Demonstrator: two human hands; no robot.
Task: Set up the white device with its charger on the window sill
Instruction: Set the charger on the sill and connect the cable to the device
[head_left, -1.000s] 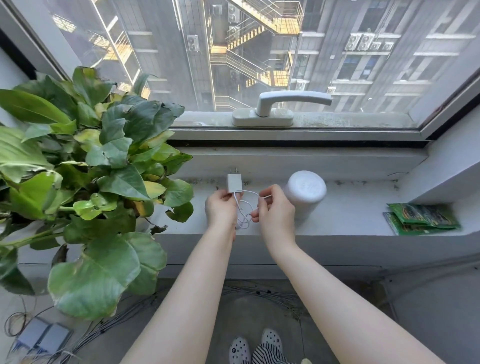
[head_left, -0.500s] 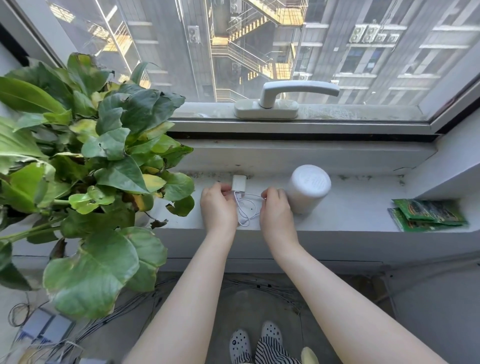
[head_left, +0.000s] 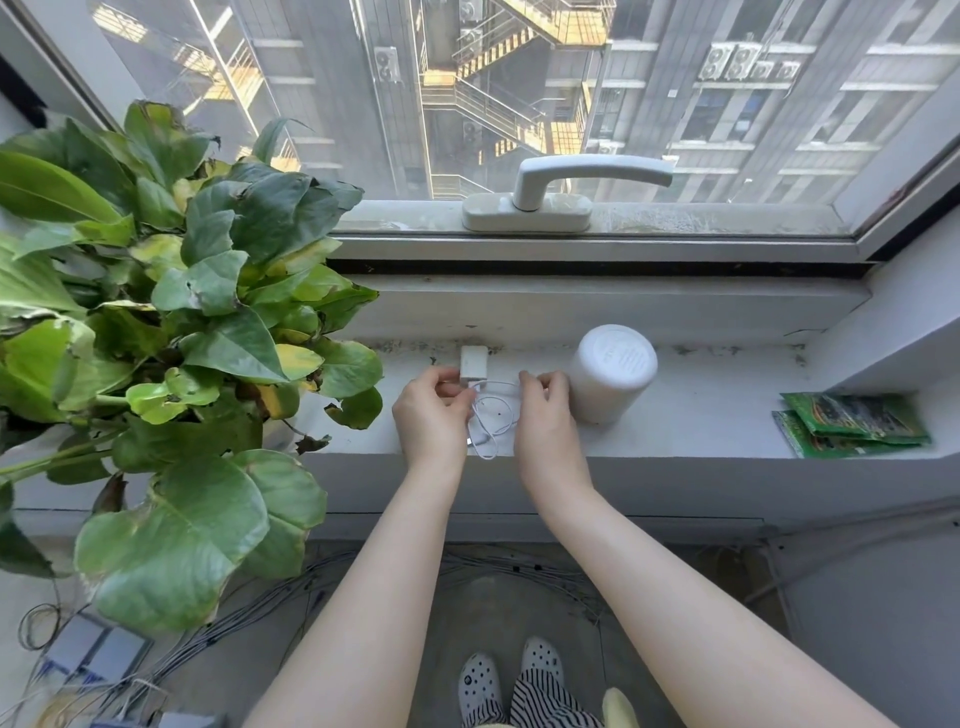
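Observation:
A white cylindrical device (head_left: 613, 378) stands on the white window sill (head_left: 701, 426). To its left, a small white charger plug (head_left: 474, 362) rests on the sill, with its thin white cable (head_left: 488, 421) looped between my hands. My left hand (head_left: 434, 415) pinches the cable right below the plug. My right hand (head_left: 545, 415) pinches the cable's other part, its knuckles close to the device's left side. The cable's free end lies near the sill's front edge.
A large leafy green plant (head_left: 171, 332) crowds the sill's left end. Green packets (head_left: 852, 423) lie at the right end. A white window handle (head_left: 566, 189) sits on the frame above. Loose wires (head_left: 208, 639) run over the floor below.
Both hands have come down from above the sill, and the charger plug now rests on it. The cable loop lies spread on the sill between them.

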